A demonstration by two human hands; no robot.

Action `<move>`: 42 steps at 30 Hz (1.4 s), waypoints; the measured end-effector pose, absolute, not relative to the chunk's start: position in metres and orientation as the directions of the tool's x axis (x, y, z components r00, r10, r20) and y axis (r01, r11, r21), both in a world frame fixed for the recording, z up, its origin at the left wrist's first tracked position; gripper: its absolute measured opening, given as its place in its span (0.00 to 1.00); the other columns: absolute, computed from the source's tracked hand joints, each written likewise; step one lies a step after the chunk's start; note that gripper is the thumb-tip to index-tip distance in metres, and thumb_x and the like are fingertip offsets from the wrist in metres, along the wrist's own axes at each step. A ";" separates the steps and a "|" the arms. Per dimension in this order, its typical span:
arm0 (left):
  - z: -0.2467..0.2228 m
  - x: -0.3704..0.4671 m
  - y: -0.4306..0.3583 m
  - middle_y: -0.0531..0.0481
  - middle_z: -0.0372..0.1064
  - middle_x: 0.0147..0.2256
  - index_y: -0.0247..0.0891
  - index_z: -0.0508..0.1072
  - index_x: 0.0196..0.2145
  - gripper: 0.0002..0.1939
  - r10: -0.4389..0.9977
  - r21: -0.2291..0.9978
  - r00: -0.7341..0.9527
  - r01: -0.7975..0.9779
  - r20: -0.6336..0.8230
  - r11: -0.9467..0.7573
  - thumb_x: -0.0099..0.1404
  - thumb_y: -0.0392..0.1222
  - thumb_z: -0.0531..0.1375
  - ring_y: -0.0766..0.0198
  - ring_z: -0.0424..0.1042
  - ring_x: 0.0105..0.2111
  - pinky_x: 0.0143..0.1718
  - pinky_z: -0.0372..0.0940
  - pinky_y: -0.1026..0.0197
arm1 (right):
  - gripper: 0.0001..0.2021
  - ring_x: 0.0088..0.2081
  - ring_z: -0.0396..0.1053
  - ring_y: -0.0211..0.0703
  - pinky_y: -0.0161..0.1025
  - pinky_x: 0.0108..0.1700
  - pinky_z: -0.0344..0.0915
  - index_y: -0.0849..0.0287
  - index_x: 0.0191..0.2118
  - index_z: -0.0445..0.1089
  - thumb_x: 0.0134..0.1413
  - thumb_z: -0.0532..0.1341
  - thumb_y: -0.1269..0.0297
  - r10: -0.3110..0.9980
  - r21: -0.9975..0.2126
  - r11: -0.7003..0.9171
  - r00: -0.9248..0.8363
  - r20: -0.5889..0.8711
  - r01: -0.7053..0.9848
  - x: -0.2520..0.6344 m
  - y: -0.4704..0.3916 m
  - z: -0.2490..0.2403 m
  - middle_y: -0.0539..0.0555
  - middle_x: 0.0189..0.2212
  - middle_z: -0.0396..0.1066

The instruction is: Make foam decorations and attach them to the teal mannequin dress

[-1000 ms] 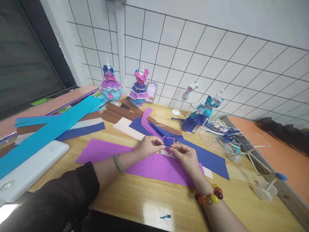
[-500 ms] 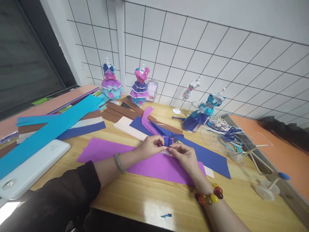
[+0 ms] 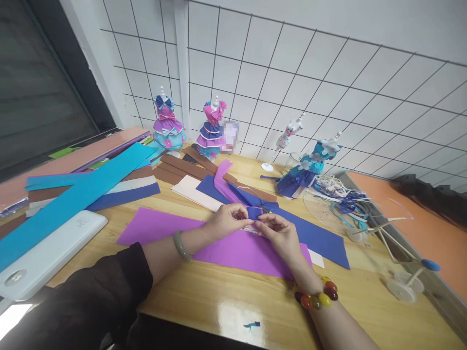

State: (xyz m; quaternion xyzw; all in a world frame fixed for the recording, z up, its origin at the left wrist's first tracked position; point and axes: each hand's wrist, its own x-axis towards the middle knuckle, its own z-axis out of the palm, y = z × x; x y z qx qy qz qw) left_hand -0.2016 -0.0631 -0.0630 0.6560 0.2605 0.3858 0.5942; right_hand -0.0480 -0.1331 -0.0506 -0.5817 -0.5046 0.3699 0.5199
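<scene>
Between my two hands is a small dark-blue piece of crepe paper (image 3: 254,213) with a purple edge. My left hand (image 3: 228,217), closed in a pinch, grips its left side. Thumb and fingers of my right hand (image 3: 280,232) pinch its lower right side. Under my hands lies a wide purple paper sheet (image 3: 164,227). Just behind are a blue paper strip (image 3: 321,239), a curled purple strip (image 3: 223,182) and a pair of scissors, partly hidden, whose details I cannot make out.
Left are a turquoise strip (image 3: 85,189), a white power bank (image 3: 54,255) and stacked papers. Along the wall stand small dress forms in paper dresses (image 3: 170,125) and a bare one (image 3: 284,141). A clear plate of ribbon scraps (image 3: 343,199) and wooden sticks on wheels (image 3: 404,287) lie right.
Both hands stay nearly in place. The small blue piece between my fingers has shifted slightly and now looks flatter, with its purple upper edge showing.
</scene>
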 end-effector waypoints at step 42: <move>-0.069 -0.202 -0.059 0.49 0.69 0.30 0.33 0.74 0.31 0.09 0.779 0.946 0.554 -0.049 0.293 -0.321 0.52 0.41 0.61 0.68 0.67 0.28 0.28 0.63 0.68 | 0.08 0.34 0.70 0.44 0.42 0.35 0.68 0.53 0.35 0.74 0.46 0.61 0.60 0.925 -0.809 0.228 0.139 0.353 0.541 -0.041 -0.132 -0.057 0.54 0.33 0.73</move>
